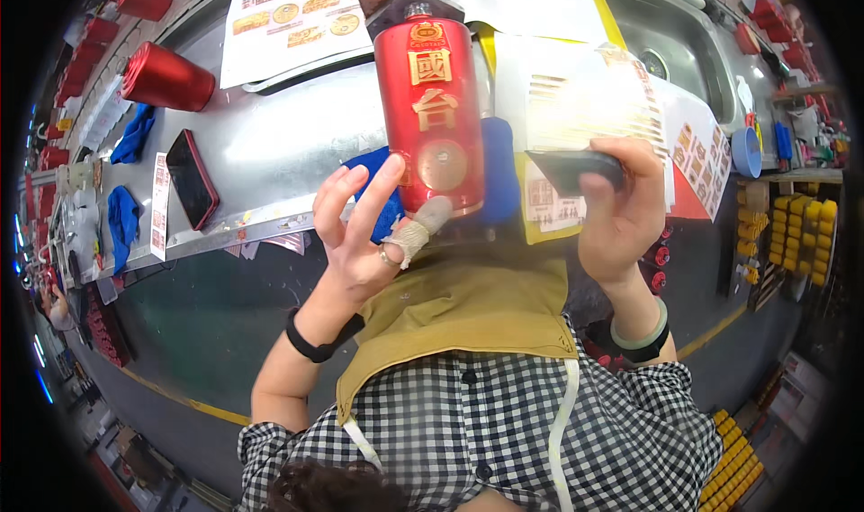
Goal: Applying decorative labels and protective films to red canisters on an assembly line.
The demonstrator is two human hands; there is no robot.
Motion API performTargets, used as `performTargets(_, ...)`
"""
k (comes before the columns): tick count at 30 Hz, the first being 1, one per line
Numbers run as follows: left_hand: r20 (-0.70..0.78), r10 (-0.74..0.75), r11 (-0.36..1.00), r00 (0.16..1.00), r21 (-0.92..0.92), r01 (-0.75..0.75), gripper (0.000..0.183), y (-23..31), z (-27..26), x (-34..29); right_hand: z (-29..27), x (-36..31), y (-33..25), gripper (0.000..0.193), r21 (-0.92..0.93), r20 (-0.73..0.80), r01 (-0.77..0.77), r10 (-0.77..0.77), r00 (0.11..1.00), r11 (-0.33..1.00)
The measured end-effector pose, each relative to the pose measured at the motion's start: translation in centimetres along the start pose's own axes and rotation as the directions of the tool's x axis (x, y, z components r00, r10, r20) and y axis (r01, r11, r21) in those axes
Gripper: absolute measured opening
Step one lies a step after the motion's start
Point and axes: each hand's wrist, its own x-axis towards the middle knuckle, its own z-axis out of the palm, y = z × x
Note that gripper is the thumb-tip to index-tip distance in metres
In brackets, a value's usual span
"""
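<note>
A red bottle (434,107) with raised gold lettering lies on a stand, its neck end away from me. At the bottle's lower end, my left hand (364,224) touches it with the index finger and the wrapped thumb; the other fingers are spread over a blue cloth (387,208). My right hand (623,211) pinches a flat black-and-grey tool (576,170), perhaps a scraper, to the right of the bottle and apart from it. Blue padding (498,170) shows beside the bottle. Part of the left hand's grip is hidden.
Printed label sheets (292,13) lie on the metal table (288,134), and a stack of gold-striped sheets (585,98) sits at right. A phone (192,179) and another red bottle (168,76) are at left. Far right are a sink (666,40) and a blue cup (746,152).
</note>
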Motion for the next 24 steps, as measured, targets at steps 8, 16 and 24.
performTargets(8,0.347,0.137,0.977,0.928,0.105,-0.183,0.049,0.2,0.2,3.4,0.7,-0.5,-0.2,0.024,0.098,-0.045,-0.116,0.121,0.992,0.988)
performTargets(16,0.106,-0.406,0.867,0.908,-0.27,0.419,0.079,1.0,1.4,2.7,1.1,0.0,-0.6,0.02,0.302,-0.021,-0.395,0.421,0.907,0.867)
performTargets(24,0.211,-0.438,0.834,0.874,-0.269,0.482,0.085,1.3,1.4,2.0,2.6,-0.1,-0.6,0.04,0.25,0.355,-0.684,0.592,0.723,0.686)
